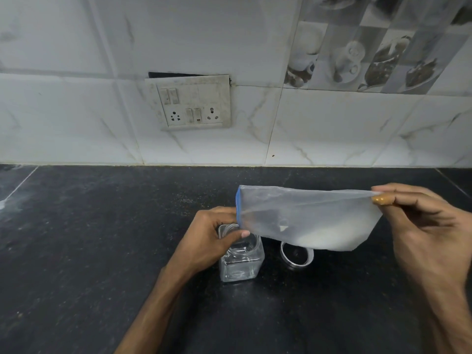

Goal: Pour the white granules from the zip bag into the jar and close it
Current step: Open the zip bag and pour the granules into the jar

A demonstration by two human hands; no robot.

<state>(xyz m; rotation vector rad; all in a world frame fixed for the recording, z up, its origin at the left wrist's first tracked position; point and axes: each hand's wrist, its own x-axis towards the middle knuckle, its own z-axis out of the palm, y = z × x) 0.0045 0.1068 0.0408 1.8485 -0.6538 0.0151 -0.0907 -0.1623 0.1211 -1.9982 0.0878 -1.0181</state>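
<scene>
The step in hand was the pour itself, judged at its outset. The zip bag (306, 218) was held nearly level above the surface (102, 226), with its blue zip edge at the left, directly over the open mouth of the jar (242, 264).

The right hand (421, 226) had lifted the bag's closed far corner, its fingers (383, 199) pinching the film. The left hand (212, 233) held the zip end, its fingers (244, 234) curled on the bag's lower corner. Whether that hand also touched the jar could not be told.

The white granules (329, 238) lay pooled in the sagging belly of the bag, toward the right. None were seen falling, and the square glass jar looked empty.

The next move would call for raising the right-hand corner further so the granules slide to the mouth, which must be kept inside the jar's rim. The lid (297, 256) lay just beside the jar on its right, partly under the bag, ready for closing.

The surface was dark speckled stone. Behind it stood a white marbled tile wall with a soiled switch and socket plate (194, 103) and patterned picture tiles (370, 47) at upper right.
</scene>
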